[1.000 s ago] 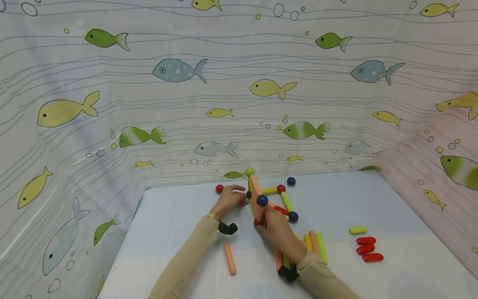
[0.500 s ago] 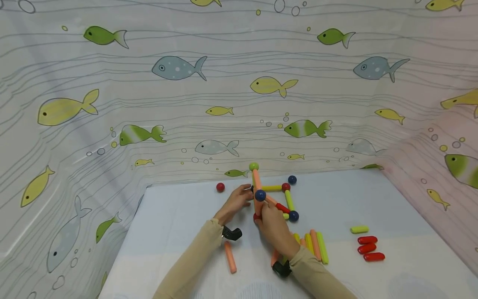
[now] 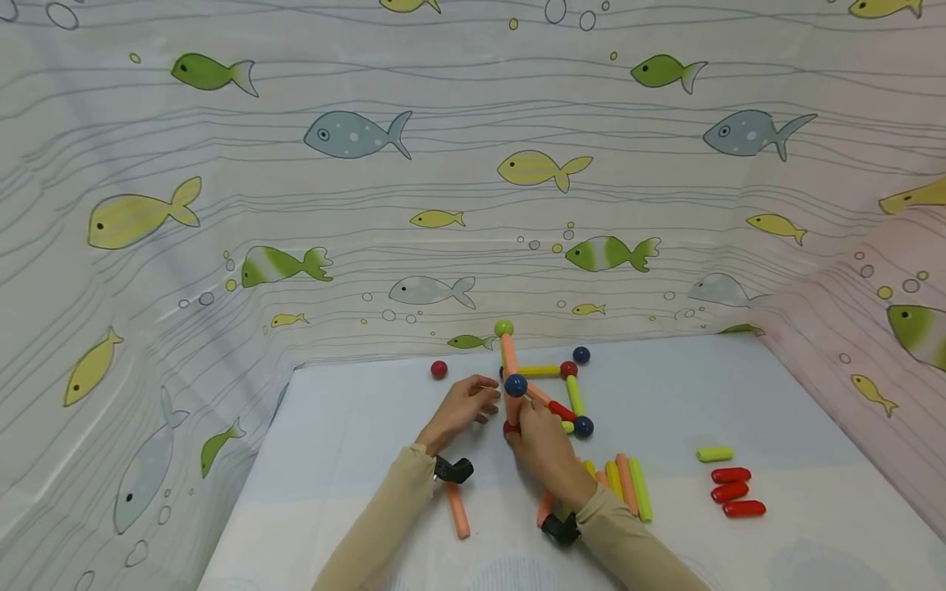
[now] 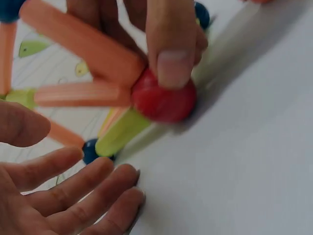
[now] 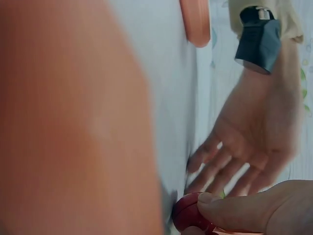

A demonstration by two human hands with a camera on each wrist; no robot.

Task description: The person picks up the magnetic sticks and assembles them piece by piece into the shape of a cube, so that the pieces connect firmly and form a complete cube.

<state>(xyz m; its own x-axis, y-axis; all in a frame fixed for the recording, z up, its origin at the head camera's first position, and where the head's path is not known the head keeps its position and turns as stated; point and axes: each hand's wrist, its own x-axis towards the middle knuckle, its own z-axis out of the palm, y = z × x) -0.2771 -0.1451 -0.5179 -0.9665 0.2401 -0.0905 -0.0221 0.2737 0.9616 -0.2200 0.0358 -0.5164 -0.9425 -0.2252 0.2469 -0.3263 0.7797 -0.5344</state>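
Two hands sit close together near the far edge of the surface point(image 3: 355, 460), and I watch them from the head view. My right hand point(image 3: 543, 451) pinches the red ball point(image 4: 164, 100) at the near corner of the rod-and-ball frame point(image 3: 543, 386); in the left wrist view the thumb presses down on top of that ball, which rests on the surface with orange rods and a yellow-green rod meeting it. My left hand point(image 3: 461, 406) is released, its fingers spread and relaxed just beside the frame's left side, holding nothing; whether a fingertip touches a rod I cannot tell. The frame stands toward the middle of the far edge: an orange rod rises to a green ball point(image 3: 504, 328), a blue ball point(image 3: 515, 385) sits in front, and yellow rods link a red ball and another blue ball point(image 3: 583, 426) flat on the surface. A loose red ball point(image 3: 439, 369) lies left of the frame near the far edge, and a loose dark blue ball point(image 3: 581, 355) lies just behind the frame's right side. A single orange rod point(image 3: 457, 509) lies under my left wrist. A bundle of yellow-green and orange rods point(image 3: 628, 488) lies beside my right wrist. Toward the right edge lie one yellow-green short piece point(image 3: 714, 454) and three red short pieces point(image 3: 732, 492).
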